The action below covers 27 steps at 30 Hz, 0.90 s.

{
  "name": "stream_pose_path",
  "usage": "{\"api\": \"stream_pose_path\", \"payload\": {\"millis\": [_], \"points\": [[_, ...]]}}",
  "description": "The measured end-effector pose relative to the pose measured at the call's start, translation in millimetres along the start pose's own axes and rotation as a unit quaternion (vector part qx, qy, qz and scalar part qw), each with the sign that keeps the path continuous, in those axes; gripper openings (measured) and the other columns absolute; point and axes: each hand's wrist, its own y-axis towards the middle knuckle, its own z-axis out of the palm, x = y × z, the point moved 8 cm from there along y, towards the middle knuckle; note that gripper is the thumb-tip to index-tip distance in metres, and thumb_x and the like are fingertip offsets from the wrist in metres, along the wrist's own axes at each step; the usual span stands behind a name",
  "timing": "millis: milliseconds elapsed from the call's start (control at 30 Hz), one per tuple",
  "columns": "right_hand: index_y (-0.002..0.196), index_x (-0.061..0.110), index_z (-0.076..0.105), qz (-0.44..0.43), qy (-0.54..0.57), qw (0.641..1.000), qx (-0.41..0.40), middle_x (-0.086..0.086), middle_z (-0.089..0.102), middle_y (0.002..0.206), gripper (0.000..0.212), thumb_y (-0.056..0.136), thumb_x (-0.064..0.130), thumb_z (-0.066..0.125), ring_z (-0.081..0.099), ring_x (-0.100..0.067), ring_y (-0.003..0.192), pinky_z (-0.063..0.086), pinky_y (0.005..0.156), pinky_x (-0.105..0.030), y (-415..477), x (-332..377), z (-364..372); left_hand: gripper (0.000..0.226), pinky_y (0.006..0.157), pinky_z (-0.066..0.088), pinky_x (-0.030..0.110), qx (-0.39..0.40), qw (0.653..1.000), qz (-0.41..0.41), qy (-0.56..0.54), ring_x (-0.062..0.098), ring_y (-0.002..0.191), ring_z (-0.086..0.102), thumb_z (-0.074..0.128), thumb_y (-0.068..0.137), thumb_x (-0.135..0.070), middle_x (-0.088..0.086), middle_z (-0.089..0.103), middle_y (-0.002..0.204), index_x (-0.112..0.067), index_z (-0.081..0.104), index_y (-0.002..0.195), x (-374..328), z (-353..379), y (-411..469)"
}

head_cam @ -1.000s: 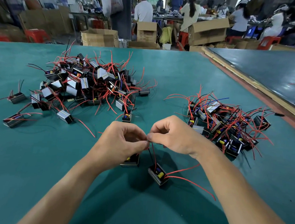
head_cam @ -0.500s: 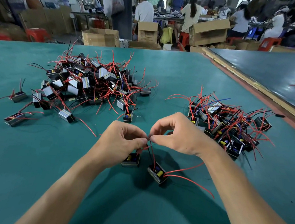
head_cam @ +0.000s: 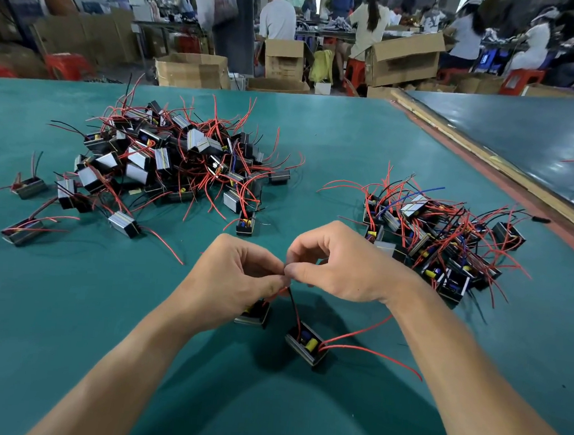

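Observation:
Two small black box modules with red and black wires lie on the green table in front of me. One module [head_cam: 306,345] sits below my right wrist, yellow part showing, with red leads trailing right. The other module [head_cam: 254,314] is half hidden under my left hand [head_cam: 236,282]. Both my left hand and my right hand [head_cam: 340,266] pinch wire ends where their fingertips meet, just above the modules. A thin black wire [head_cam: 293,305] and a red one run down from the pinch to the modules.
A big heap of the same modules [head_cam: 166,166] lies at the back left, with a few strays near the left edge. A smaller heap [head_cam: 438,239] lies at the right. A second table [head_cam: 525,140] adjoins at the right. Cardboard boxes and seated people fill the background.
Both hands stay pinched together on the wire ends, with only slight finger movement. The two modules below them have barely shifted.

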Motion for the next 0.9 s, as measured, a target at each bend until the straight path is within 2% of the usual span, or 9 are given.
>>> {"api": "stream_pose_path", "payload": {"millis": [133, 300, 400, 467, 533, 600, 633, 800, 900], "points": [[0.068, 0.025, 0.063, 0.061, -0.012, 0.998, 0.016, 0.016, 0.057, 0.053, 0.027, 0.093, 0.014, 0.066, 0.046, 0.0, 0.051, 0.039, 0.057, -0.018, 0, -10, 2, 0.015, 0.057, 0.049, 0.014, -0.007, 1.0, 0.004, -0.007, 0.004, 0.059, 0.067, 0.075, 0.079, 0.002, 0.001, 0.075, 0.069, -0.013, 0.079, 0.077, -3, 3, -2], [0.07, 0.023, 0.061, 0.087, -0.022, 0.996, 0.008, 0.016, 0.055, 0.051, 0.025, 0.094, 0.017, 0.063, 0.046, -0.003, 0.052, 0.044, 0.06, -0.027, 2, -15, 2, 0.017, 0.057, 0.048, 0.016, -0.012, 1.0, -0.001, 0.005, 0.003, 0.057, 0.063, 0.072, 0.081, 0.0, 0.001, 0.074, 0.067, -0.015, 0.078, 0.074, -2, 3, 0], [0.069, 0.023, 0.06, 0.062, -0.014, 0.998, -0.002, 0.016, 0.054, 0.052, 0.026, 0.094, 0.014, 0.062, 0.044, -0.002, 0.052, 0.042, 0.057, -0.023, 2, -10, 2, 0.015, 0.062, 0.046, 0.027, -0.013, 1.0, -0.009, -0.001, 0.012, 0.059, 0.059, 0.068, 0.084, -0.003, 0.005, 0.074, 0.068, -0.012, 0.075, 0.074, 0, 2, 1], [0.071, 0.021, 0.063, 0.026, -0.008, 0.999, -0.017, 0.009, 0.061, 0.06, 0.024, 0.091, 0.009, 0.064, 0.048, -0.005, 0.056, 0.045, 0.059, -0.027, 1, -3, 0, 0.015, 0.063, 0.045, 0.033, -0.009, 1.0, -0.01, -0.012, 0.015, 0.06, 0.057, 0.067, 0.085, -0.006, 0.007, 0.073, 0.068, -0.01, 0.074, 0.073, 1, 3, 2], [0.074, 0.018, 0.067, -0.012, -0.002, 0.999, -0.031, -0.002, 0.069, 0.069, 0.018, 0.088, 0.006, 0.068, 0.056, -0.008, 0.062, 0.048, 0.061, -0.027, -1, 4, -4, 0.017, 0.063, 0.044, 0.03, 0.003, 1.0, -0.008, -0.013, 0.013, 0.058, 0.056, 0.068, 0.089, -0.009, 0.005, 0.071, 0.067, -0.01, 0.073, 0.073, 1, 4, 1], [0.076, 0.017, 0.072, -0.043, -0.004, 0.998, -0.038, -0.002, 0.073, 0.073, 0.015, 0.084, 0.004, 0.072, 0.061, -0.007, 0.064, 0.046, 0.062, -0.015, -2, 9, -8, 0.016, 0.062, 0.045, 0.026, 0.022, 1.0, -0.001, -0.016, 0.013, 0.058, 0.056, 0.068, 0.09, -0.01, 0.003, 0.069, 0.066, -0.007, 0.072, 0.076, -1, 5, 1], [0.077, 0.019, 0.074, -0.052, -0.006, 0.998, -0.037, -0.001, 0.073, 0.074, 0.016, 0.083, 0.004, 0.073, 0.063, -0.008, 0.065, 0.048, 0.064, -0.014, -3, 10, -9, 0.015, 0.062, 0.045, 0.025, 0.03, 0.999, 0.001, -0.02, 0.013, 0.058, 0.055, 0.067, 0.091, -0.01, 0.003, 0.068, 0.065, -0.004, 0.072, 0.078, -1, 6, 1], [0.084, 0.018, 0.079, -0.049, -0.011, 0.998, -0.032, -0.007, 0.073, 0.075, 0.013, 0.082, 0.006, 0.076, 0.067, -0.025, 0.071, 0.055, 0.07, -0.035, -1, 3, -9, 0.01, 0.056, 0.041, 0.013, 0.042, 0.999, -0.005, -0.035, 0.01, 0.053, 0.053, 0.065, 0.091, -0.004, -0.001, 0.065, 0.06, 0.0, 0.073, 0.085, 3, 6, 2], [0.083, 0.022, 0.079, -0.034, -0.018, 0.999, -0.03, -0.008, 0.073, 0.075, 0.012, 0.082, 0.011, 0.077, 0.066, -0.028, 0.071, 0.055, 0.068, -0.041, 0, 0, -8, 0.012, 0.055, 0.041, 0.013, 0.039, 0.999, -0.007, -0.027, 0.01, 0.053, 0.053, 0.067, 0.09, -0.006, 0.002, 0.067, 0.06, -0.006, 0.075, 0.081, 5, 5, 2]]}}
